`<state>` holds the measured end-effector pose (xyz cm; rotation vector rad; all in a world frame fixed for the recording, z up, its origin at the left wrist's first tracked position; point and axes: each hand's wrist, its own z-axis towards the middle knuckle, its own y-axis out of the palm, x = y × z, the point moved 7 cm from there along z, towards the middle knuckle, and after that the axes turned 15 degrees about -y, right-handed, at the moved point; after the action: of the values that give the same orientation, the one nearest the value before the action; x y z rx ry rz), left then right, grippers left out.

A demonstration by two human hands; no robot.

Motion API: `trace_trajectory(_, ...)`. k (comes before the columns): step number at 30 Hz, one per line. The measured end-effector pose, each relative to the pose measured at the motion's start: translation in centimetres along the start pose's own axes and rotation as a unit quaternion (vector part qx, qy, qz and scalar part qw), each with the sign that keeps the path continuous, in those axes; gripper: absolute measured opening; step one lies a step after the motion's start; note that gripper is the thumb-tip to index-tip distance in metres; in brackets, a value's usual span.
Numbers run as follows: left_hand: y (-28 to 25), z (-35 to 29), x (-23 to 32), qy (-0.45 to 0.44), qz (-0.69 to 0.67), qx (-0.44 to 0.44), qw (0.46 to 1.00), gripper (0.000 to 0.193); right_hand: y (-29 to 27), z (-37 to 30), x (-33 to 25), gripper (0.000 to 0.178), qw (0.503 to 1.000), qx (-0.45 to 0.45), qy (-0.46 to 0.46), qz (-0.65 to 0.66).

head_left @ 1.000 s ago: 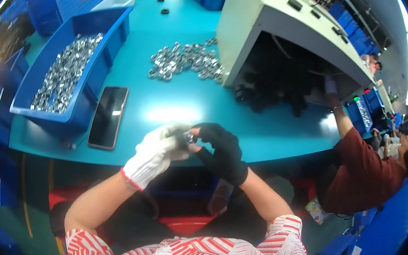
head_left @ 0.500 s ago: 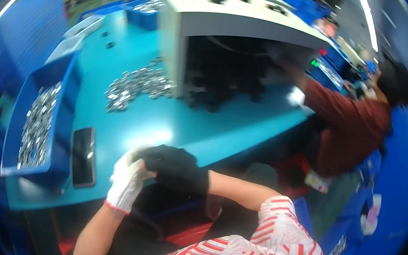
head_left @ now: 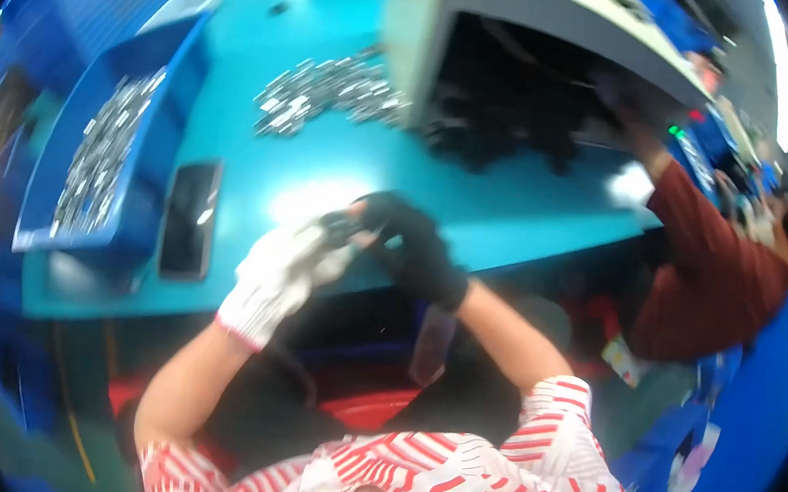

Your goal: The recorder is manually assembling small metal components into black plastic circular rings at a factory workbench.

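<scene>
Blue bin (head_left: pixel 142 220) of small metal parts (head_left: pixel 101 153)

white-gloved left hand (head_left: pixel 281 268), black-gloved right hand (head_left: pixel 411 243), touching

Gloved hands (head_left: pixel 355 252) together, fingers touching.

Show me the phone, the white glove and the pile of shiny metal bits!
phone (head_left: pixel 190 218): head view, middle of its dark screen.
white glove (head_left: pixel 278 270): head view, back of the left hand.
pile of shiny metal bits (head_left: pixel 328 93): head view, centre.
</scene>
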<state>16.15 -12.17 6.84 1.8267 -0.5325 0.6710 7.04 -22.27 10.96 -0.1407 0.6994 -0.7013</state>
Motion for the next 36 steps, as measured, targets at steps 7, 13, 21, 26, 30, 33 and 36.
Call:
trace_trajectory(7,-3.2,-1.7,-0.5,-0.043,0.004,0.1,0.994,0.045,1.9,-0.2,1.4,0.032,0.987,-0.041,0.142,0.058)
trace_trajectory(13,-2.9,-1.6,-1.0,-0.064,-0.012,0.092,0.994,0.043,1.4,-0.5,1.2,0.034,0.992,-0.048,0.113,0.041)
trace_trajectory(21,-2.9,-1.5,-0.9,-0.02,0.017,0.058,0.998,0.045,1.6,0.3,-0.2,0.033,0.994,-0.049,0.084,0.051)
trace_trajectory(26,-2.6,-1.7,-0.8,-0.018,0.037,0.075,0.996,0.047,1.8,0.4,-0.3,0.033,0.996,-0.061,0.061,0.015)
trace_trajectory(30,-2.7,-1.7,-0.9,-0.018,0.066,0.096,0.993,0.042,1.6,0.4,-0.6,0.033,0.998,-0.04,0.045,-0.011)
trace_trajectory(33,-2.0,-1.7,-0.8,-0.019,0.04,0.048,0.998,0.042,1.6,0.3,-0.7,0.033,0.999,-0.035,0.038,-0.01)
trace_trajectory(36,-2.2,-1.7,-0.9,-0.021,0.043,0.061,0.997,0.048,1.4,0.3,-0.6,0.033,0.998,-0.04,0.046,-0.006)
